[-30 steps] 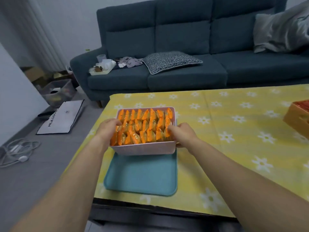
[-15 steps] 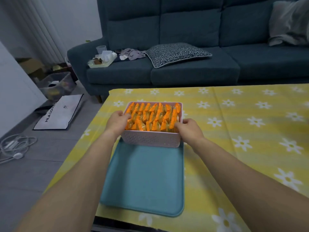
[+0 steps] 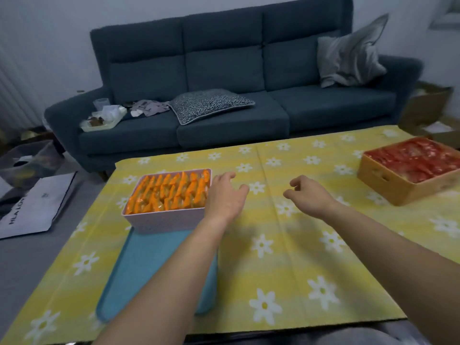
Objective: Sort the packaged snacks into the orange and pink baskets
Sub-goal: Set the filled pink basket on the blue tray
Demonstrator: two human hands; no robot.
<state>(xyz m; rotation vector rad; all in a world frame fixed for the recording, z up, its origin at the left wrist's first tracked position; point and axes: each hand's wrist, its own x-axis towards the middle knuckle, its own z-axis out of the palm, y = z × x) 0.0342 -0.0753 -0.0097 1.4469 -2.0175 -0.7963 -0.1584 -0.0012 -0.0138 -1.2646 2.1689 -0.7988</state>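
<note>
The pink basket (image 3: 166, 221) stands on the left part of the desk (image 3: 286, 247), which is covered by a yellow cloth printed with white daisies. It is packed with orange snacks (image 3: 169, 195) set on edge in rows. Its near wall meets the far end of a teal tray (image 3: 149, 270); whether it sits on the tray or just behind it cannot be told. The orange basket (image 3: 395, 192) stands well apart at the desk's right edge, filled with red snacks (image 3: 413, 160). Both hands hang above the cloth between the two baskets and hold nothing. The left hand (image 3: 225, 197) is just beside the pink basket's right wall, its fingers (image 3: 229, 176) relaxed and slightly spread, pointing away from the person; contact with the wall cannot be made out. The right hand (image 3: 311, 195) is nearer the middle of the desk, its fingers (image 3: 297, 181) loosely curled with the thumb apart. The left forearm crosses over the tray. Behind the desk is a dark blue sofa (image 3: 224, 70) with a patterned cushion (image 3: 211, 104) and a grey pillow (image 3: 351, 58). A white bag (image 3: 34, 207) lies on the floor at left.
</note>
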